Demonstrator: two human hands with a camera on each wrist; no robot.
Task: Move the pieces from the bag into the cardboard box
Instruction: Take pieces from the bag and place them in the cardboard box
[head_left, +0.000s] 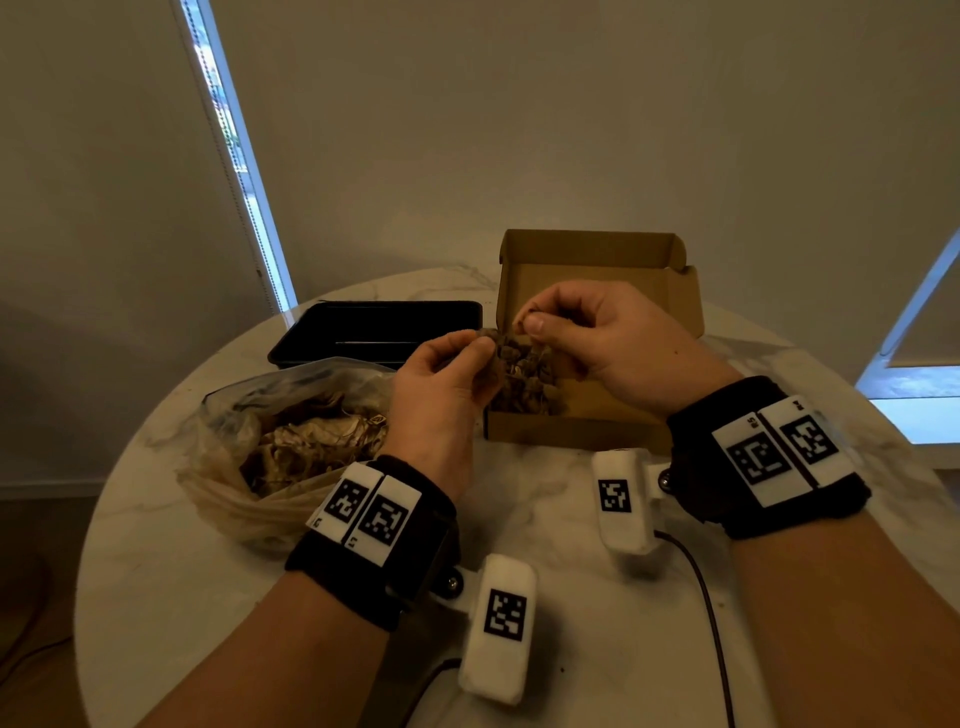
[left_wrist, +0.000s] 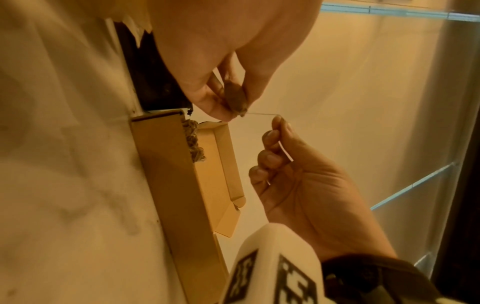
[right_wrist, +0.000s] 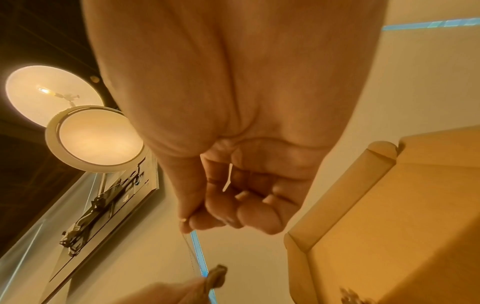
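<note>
An open cardboard box (head_left: 613, 410) stands on the round marble table (head_left: 561, 649), with a pile of brown dried pieces (head_left: 524, 384) in its left part. A clear plastic bag (head_left: 234, 483) with more pieces lies to its left. Both hands hover over the box's left edge. My left hand (head_left: 480, 345) pinches one brown piece (left_wrist: 235, 96) between thumb and fingers. My right hand (head_left: 530, 322) pinches a thin thread (left_wrist: 262, 114) that runs from that piece to its fingertips (left_wrist: 277, 121). The right wrist view shows the same thread (right_wrist: 191, 251), the piece (right_wrist: 217, 275) and the box wall (right_wrist: 389, 205).
A black plastic tray (head_left: 311, 332) sits behind the bag, left of the box. The box lid (head_left: 587, 249) stands upright at the back. A dark cable (head_left: 711, 613) trails over the near part of the table.
</note>
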